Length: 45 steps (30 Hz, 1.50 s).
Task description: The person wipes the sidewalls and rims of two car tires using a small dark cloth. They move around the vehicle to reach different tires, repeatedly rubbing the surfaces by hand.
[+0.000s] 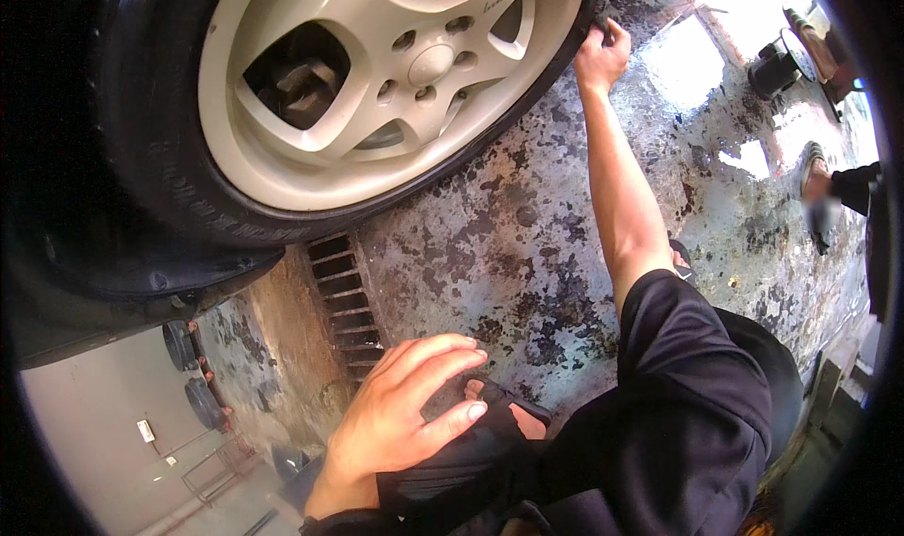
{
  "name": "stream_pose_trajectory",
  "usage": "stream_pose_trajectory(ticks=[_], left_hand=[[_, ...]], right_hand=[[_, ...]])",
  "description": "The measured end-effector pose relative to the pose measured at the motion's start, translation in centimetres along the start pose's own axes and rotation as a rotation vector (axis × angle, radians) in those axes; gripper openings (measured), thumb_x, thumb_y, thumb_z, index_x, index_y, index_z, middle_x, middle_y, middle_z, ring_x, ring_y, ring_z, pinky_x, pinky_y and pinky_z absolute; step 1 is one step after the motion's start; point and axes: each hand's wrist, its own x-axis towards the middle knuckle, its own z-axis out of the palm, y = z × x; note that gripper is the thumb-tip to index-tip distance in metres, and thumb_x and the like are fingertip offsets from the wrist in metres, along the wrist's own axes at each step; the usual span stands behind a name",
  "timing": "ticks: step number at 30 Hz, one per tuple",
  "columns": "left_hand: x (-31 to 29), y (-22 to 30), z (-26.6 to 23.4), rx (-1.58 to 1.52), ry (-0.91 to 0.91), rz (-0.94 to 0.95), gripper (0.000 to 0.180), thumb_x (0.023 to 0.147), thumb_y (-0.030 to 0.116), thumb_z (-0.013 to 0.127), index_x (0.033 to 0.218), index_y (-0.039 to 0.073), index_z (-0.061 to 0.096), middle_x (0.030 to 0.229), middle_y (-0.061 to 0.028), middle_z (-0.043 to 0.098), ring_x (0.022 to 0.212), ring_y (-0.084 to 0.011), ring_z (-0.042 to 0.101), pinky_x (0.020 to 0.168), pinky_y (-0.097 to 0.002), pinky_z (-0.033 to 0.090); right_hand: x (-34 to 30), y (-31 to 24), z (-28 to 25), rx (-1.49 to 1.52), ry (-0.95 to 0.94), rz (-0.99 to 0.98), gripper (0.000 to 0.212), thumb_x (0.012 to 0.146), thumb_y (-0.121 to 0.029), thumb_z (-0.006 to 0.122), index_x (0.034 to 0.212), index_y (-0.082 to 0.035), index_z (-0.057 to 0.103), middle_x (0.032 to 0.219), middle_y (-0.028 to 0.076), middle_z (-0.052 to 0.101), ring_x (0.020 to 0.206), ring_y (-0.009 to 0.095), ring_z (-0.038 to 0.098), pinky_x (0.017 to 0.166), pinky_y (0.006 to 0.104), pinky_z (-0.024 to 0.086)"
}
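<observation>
A car wheel fills the upper left, with a cream-coloured spoked rim (pixel 431 65) inside a black tyre (pixel 151 150). My right arm is stretched out, and my right hand (pixel 603 58) is closed beside the tyre's right edge. Something small and dark shows at its fingertips, too little of it to name. Nearer to me, my left hand (pixel 403 409) hovers over my lap, fingers stretched and thumb apart. Nothing is in it, and it is clear of the wheel.
Under me is a wet, blotchy grey floor (pixel 508 216) with a metal drain grate (pixel 341 282). Dark car bodywork (pixel 113 272) hangs at the left. On the right are a black cylindrical object (pixel 772 73) and another person's foot (pixel 815 180). Dark round objects (pixel 202 402) stand by the far wall.
</observation>
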Motion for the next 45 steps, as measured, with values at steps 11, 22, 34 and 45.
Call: stream_pose_trajectory(ticks=[11, 22, 34, 45], left_hand=[[-4.2, 0.6, -0.6, 0.023, 0.046, 0.012, 0.049, 0.086, 0.027, 0.085, 0.127, 0.003, 0.071, 0.135, -0.0152, 0.067, 0.120, -0.0345, 0.066, 0.104, -0.0437, 0.052], [-5.8, 1.2, -0.5, 0.054, 0.097, -0.011, 0.050, 0.083, 0.026, 0.086, 0.125, 0.003, 0.072, 0.133, -0.0156, 0.068, 0.119, -0.0355, 0.067, 0.103, -0.0440, 0.052], [-7.3, 2.2, 0.0, 0.083, 0.125, -0.018, 0.051, 0.082, 0.028, 0.086, 0.124, 0.003, 0.072, 0.133, -0.0158, 0.068, 0.119, -0.0366, 0.067, 0.103, -0.0452, 0.051], [-8.7, 3.1, 0.0, 0.085, 0.100, -0.006, 0.051, 0.082, 0.026, 0.087, 0.125, 0.003, 0.071, 0.133, -0.0170, 0.067, 0.117, -0.0381, 0.066, 0.101, -0.0467, 0.052]], right_hand=[[-16.2, 3.5, -2.1, -0.303, -0.251, 0.389, 0.029, 0.090, -0.018, 0.070, 0.113, 0.000, 0.065, 0.113, 0.025, 0.068, 0.106, 0.043, 0.066, 0.097, 0.0495, 0.052], [-21.9, 0.8, -6.6, -0.172, -0.388, 0.575, 0.037, 0.084, -0.019, 0.082, 0.114, -0.005, 0.065, 0.105, 0.013, 0.069, 0.095, 0.027, 0.067, 0.091, 0.0404, 0.055], [-34.3, -4.3, -5.6, 0.089, -0.675, 0.670, 0.035, 0.083, -0.010, 0.079, 0.114, -0.005, 0.063, 0.102, 0.010, 0.065, 0.093, 0.024, 0.063, 0.088, 0.0399, 0.053], [-39.1, -7.7, -2.9, 0.067, -0.496, 0.560, 0.034, 0.089, 0.000, 0.069, 0.118, -0.009, 0.053, 0.110, 0.008, 0.055, 0.089, 0.018, 0.057, 0.065, 0.0320, 0.053]])
